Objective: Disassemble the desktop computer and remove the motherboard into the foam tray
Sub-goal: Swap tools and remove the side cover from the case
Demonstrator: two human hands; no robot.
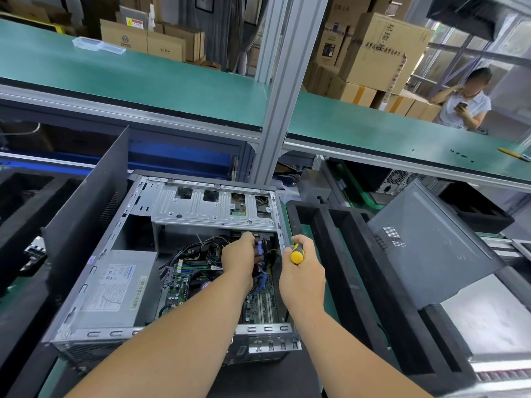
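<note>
Open computer case (pixel 120 282) of bare stamped grey metal lies on its side on the bench, green motherboard (pixel 258 300) still bedded inside beside the boxy silver power supply (pixel 115 285), left hand (pixel 238 259) pinching blue cables (pixel 260 249), right hand (pixel 301 271) clenched round a yellow-and-black screwdriver (pixel 297 252), slotted black foam tray (pixel 359 282) just right.
</note>
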